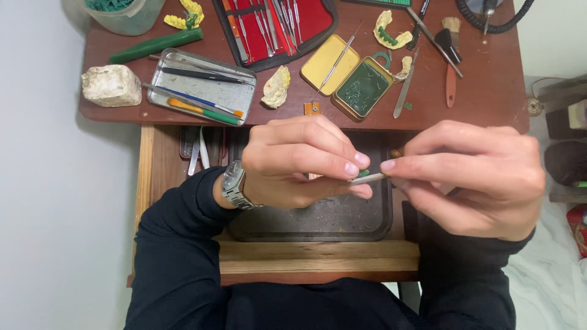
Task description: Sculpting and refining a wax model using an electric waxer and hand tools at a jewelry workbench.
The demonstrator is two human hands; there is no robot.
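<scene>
While both hands meet over the dark tray (318, 229) in the open drawer, the left hand (293, 162) pinches a small green piece (364, 173) in a tight grip, and the right hand (471, 177) pinches a thin pale tool (367, 178) touching it. Behind, the counter (489, 91) carries a green-wax tin (363, 88) and plaster casts.

A thin pale metal instrument (369, 178) lay nearly level, tilted slightly up rightward, with a small green wax bit (364, 173) on it.
</scene>
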